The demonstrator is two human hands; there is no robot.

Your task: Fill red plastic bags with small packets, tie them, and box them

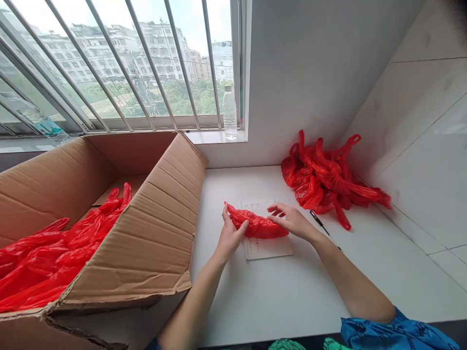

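Observation:
A folded red plastic bag (260,226) lies over a white sheet of paper (268,247) on the white table. My left hand (230,236) grips its left end between thumb and fingers. My right hand (292,219) presses on the bag's right end with fingers spread flat. A loose pile of red plastic bags (324,177) sits in the back right corner. A black pen (318,221) lies just right of my right hand.
A large open cardboard box (153,233) stands on the left with several flattened red bags (54,253) inside. A clear water bottle (229,113) stands on the window sill. White tiled walls close the right side and the back.

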